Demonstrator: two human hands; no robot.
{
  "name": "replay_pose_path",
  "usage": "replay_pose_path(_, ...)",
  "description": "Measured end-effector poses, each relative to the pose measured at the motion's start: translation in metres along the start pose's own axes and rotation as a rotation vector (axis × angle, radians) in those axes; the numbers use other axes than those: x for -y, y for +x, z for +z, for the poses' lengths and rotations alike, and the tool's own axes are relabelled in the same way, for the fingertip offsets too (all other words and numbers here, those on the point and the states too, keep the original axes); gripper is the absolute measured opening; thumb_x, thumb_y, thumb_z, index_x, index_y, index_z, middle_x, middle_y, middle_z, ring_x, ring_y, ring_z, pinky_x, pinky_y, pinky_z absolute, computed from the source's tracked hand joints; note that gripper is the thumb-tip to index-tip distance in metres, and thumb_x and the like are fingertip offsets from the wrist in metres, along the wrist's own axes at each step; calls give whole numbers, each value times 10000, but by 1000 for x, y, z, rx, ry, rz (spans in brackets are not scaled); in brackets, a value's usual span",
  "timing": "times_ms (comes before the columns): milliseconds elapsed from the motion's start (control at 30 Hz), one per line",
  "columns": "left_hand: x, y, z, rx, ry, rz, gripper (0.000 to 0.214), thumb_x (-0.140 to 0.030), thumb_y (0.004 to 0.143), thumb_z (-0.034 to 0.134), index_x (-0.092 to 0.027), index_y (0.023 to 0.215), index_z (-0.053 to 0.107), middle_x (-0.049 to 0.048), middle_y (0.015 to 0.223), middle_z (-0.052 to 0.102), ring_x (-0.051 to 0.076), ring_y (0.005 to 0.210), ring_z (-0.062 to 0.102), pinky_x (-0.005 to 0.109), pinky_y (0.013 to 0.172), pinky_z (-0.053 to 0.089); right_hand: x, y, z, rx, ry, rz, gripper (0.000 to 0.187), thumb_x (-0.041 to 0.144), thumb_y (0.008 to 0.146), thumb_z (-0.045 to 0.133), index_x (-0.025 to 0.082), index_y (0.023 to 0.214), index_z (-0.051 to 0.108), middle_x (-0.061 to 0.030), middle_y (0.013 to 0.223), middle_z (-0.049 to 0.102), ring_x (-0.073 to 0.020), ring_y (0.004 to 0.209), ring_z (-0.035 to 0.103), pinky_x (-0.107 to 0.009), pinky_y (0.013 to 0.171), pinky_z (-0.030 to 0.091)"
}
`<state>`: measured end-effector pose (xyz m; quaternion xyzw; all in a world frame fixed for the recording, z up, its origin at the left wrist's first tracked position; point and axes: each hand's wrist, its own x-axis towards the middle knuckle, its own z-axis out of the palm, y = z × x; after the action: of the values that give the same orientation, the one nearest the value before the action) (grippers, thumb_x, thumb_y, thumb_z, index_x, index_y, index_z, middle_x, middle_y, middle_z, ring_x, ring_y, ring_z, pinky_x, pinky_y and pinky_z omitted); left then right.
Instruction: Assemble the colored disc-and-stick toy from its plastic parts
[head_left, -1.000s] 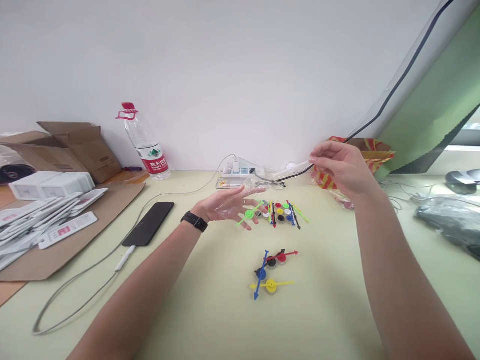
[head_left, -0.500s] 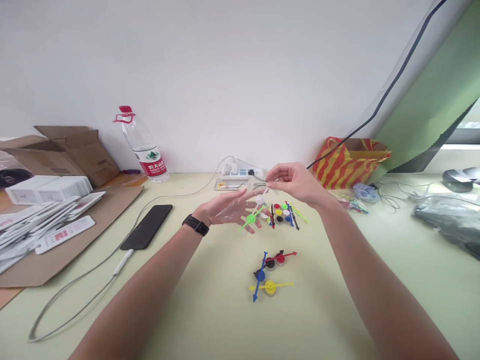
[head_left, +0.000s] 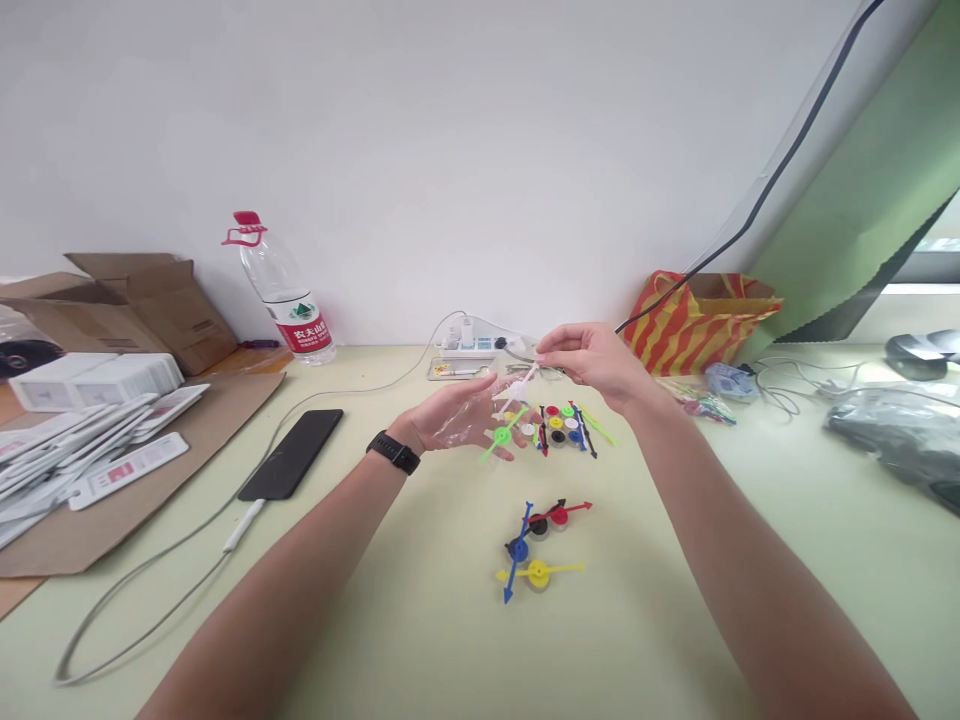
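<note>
My left hand, fingers spread and palm turned inward, holds a green arrow spinner and some crumpled clear plastic film. The thumb and fingers of my right hand pinch the upper end of a white arrow spinner, which slants down to the left hand just above the green one. On the table below lie finished-looking spinners: a yellow one, a blue one, a black one and a red one. Behind the hands are several coloured discs and loose arrows.
To the left are a phone on a cable, a water bottle, a cardboard box and stacked white cards. A power strip sits by the wall. A striped bag and dark plastic-wrapped bundle stand right.
My right hand has shifted slightly right, and the white spinner shows more clearly between the hands. The left hand keeps the green spinner in nearly the same place.
</note>
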<state>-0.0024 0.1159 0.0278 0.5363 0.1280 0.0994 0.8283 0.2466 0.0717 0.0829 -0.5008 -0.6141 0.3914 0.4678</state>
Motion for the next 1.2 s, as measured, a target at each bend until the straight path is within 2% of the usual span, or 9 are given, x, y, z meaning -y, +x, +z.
replay_pose_path(233,1,2,2,-42,-8,18,695,-628,1044,372,-349,1663,223,165,1443,556,323,1156,662,542,1020,480,-1,-2,3,138,-133,53,309,476,799,789,206,947,768,-80,902,789,-104,564,432,-265,505,293)
replay_pose_path(367,-1,1,3,-80,0,-5,711,-625,1040,393,-357,1667,191,154,1459,532,323,1171,662,540,1024,490,9,-7,-11,-19,-259,-37,283,479,876,713,200,891,753,-68,879,773,-121,615,483,-274,549,340)
replay_pose_path(433,-1,0,2,-107,-9,0,705,-623,1039,400,-361,1663,201,144,1453,533,331,1183,662,544,1030,489,18,-13,-18,0,-315,-107,270,464,895,695,201,869,748,-52,835,752,-135,652,524,-278,577,362)
replay_pose_path(500,-1,-1,0,-124,-21,12,690,-619,1041,405,-360,1655,227,138,1450,540,342,1194,660,560,1037,485,28,-21,-21,193,-375,-161,259,451,911,683,206,863,751,-40,818,738,-148,688,561,-279,596,382)
replay_pose_path(633,0,0,-3,-137,-41,44,660,-605,1048,408,-348,1641,272,144,1440,580,337,1198,657,577,1029,491,32,-31,-5,795,-523,-167,179,360,912,683,215,939,784,-38,941,759,-167,782,634,-268,647,446)
replay_pose_path(700,1,1,-3,-143,-49,51,660,-598,1051,409,-345,1643,266,145,1440,592,329,1215,649,552,1026,501,24,-31,14,999,-585,-139,154,325,862,735,217,955,793,-38,1007,761,-179,852,656,-262,686,466)
replay_pose_path(767,0,1,-3,-142,-54,48,673,-602,1052,405,-349,1653,239,149,1454,589,322,1213,654,523,1013,513,15,-31,33,1129,-679,-79,184,317,798,796,231,960,799,-27,1021,757,-191,888,663,-257,672,455)
replay_pose_path(900,-1,-1,-3,-131,-64,48,699,-614,1051,387,-367,1669,175,149,1472,577,315,1170,682,524,1015,508,3,-29,55,1144,-882,77,248,267,726,831,248,972,799,-7,1082,754,-176,834,665,-252,590,405)
replay_pose_path(1200,-2,-1,-2,-116,-46,23,727,-640,1035,405,-341,1666,203,153,1405,610,337,1179,671,568,1042,481,-11,-23,54,1196,-866,142,199,319,698,873,244,869,802,21,915,768,-168,807,659,-250,599,402)
